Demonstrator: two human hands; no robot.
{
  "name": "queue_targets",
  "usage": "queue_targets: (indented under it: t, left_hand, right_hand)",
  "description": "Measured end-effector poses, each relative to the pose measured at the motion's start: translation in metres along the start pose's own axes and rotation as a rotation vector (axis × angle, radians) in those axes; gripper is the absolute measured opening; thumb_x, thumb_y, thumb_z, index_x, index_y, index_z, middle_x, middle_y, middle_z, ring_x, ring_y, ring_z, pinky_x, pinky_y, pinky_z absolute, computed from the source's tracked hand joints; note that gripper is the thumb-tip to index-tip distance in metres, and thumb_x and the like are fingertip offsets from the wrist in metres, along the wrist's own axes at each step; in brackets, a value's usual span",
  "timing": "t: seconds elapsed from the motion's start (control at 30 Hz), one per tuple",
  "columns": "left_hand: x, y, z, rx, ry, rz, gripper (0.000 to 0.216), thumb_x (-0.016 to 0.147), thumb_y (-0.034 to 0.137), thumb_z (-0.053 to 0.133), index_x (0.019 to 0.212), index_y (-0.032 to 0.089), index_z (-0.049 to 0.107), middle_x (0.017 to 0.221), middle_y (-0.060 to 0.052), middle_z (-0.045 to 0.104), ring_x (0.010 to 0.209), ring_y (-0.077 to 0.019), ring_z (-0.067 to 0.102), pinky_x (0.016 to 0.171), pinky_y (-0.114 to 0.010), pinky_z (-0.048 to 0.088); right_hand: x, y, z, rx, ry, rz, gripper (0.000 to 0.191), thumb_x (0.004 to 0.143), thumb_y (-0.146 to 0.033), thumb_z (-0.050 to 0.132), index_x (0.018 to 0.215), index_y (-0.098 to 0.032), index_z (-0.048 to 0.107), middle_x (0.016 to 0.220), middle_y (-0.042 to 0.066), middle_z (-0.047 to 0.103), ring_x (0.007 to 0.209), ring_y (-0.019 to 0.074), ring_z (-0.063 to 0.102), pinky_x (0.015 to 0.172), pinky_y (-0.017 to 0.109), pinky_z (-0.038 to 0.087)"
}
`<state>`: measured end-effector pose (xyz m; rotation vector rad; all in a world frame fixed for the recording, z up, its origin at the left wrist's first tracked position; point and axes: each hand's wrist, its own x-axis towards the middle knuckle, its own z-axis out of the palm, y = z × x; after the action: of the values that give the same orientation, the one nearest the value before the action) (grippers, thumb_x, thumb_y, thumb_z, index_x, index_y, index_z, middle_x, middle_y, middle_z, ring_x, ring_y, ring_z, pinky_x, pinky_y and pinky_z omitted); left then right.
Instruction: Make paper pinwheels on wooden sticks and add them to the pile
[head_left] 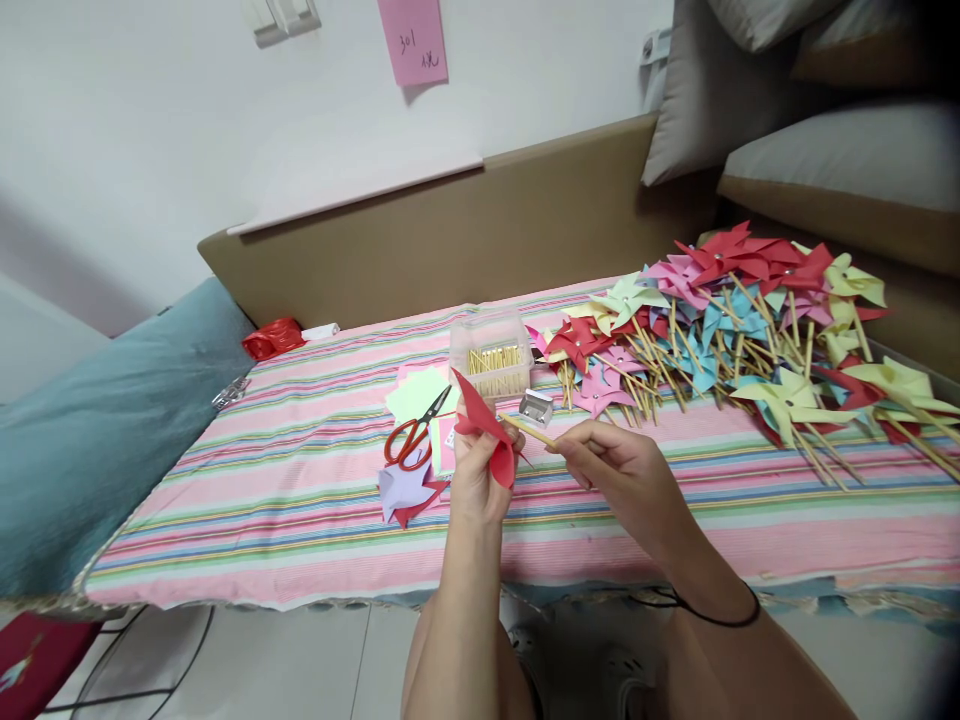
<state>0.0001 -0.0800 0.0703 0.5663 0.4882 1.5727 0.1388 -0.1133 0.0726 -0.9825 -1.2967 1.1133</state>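
Patience helps here, I think: the left hand (474, 478) pinches the red paper pinwheel (486, 432) in a closed grip above the striped bed cover (300, 480), and the right hand (622, 468) holds a thin wooden stick (527, 429) between fingertips, its tip at the folded paper. Keeping the stick level with the centre should make a clean join. The paper looks stiff and matte. Red scissors (409, 440), a clear plastic box (491, 355) and a pile of finished pinwheels (750, 310) lie nearby.
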Motion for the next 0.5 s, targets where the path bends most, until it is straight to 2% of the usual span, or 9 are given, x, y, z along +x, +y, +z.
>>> queue_targets:
  t: [0.17,0.5]
  left_hand:
    - [-0.0002,0.0006,0.0008,-0.007,-0.032,-0.019,0.044,0.054,0.025,0.089,0.087,0.022,0.060,0.070,0.005,0.053,0.057,-0.0061,0.049,0.057,-0.021,0.040]
    - [0.0007,-0.0002,0.0007,0.041,-0.017,-0.012,0.037,0.058,0.027,0.086,0.084,0.021,0.060,0.069,0.003,0.051,0.060,-0.0082,0.049,0.057,-0.022,0.039]
  right_hand:
    - [0.0000,-0.0002,0.0012,-0.004,-0.014,-0.009,0.034,0.087,-0.047,0.061,0.068,-0.019,0.063,0.052,-0.003,0.046,0.049,0.0098,0.042,0.047,0.023,0.034]
    - [-0.0005,-0.0001,0.0016,-0.029,-0.009,-0.018,0.034,0.087,-0.048,0.060,0.069,-0.020,0.063,0.052,-0.003,0.049,0.049,0.0104,0.045,0.047,0.023,0.037]
